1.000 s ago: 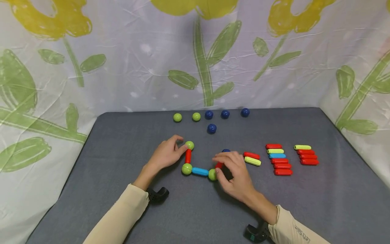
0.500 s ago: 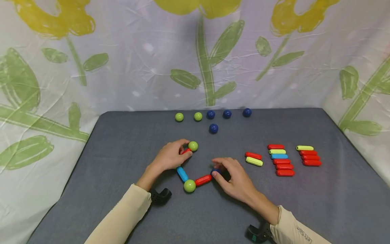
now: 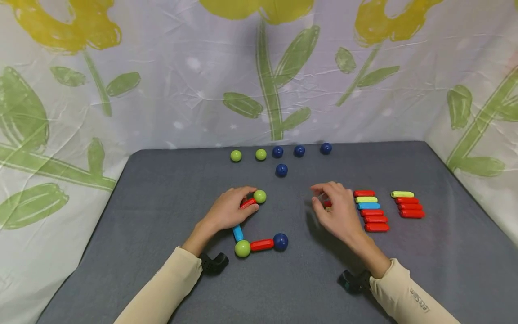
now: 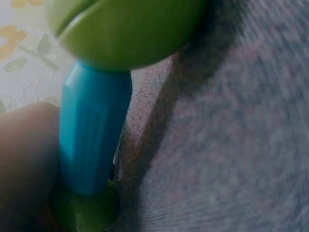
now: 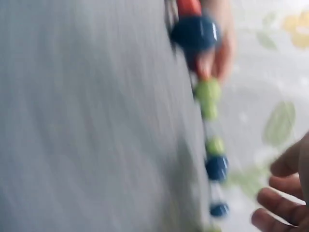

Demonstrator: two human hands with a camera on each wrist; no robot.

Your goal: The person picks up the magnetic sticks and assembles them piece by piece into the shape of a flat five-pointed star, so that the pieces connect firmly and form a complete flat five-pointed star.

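My left hand (image 3: pixel 228 210) grips a red rod (image 3: pixel 248 202) between thumb and fingers, by a green ball (image 3: pixel 260 196). That rod belongs to a joined chain: a blue rod (image 4: pixel 94 130), a green ball (image 3: pixel 243 248), a red rod (image 3: pixel 262 245) and a dark blue ball (image 3: pixel 280 242). The corner ball under the left hand is hidden in the head view. To the right, my right hand (image 3: pixel 339 210) hovers, fingers curved and apart with nothing between them, over a pair of loose rods, mostly covered; a bit of red rod (image 3: pixel 327 204) shows.
Two green balls (image 3: pixel 261 155) and several dark blue balls (image 3: pixel 299 151) line the table's back. Red, yellow and blue rods lie in two columns at the right, among them a blue rod (image 3: pixel 368 206) and a yellow rod (image 3: pixel 402 194). A flowered cloth (image 3: pixel 182 90) hangs behind.
The chain has turned, its dark blue ball end swinging nearer the front. My right hand has left that ball and moved right to the loose rods. My left hand now grips the red rod.
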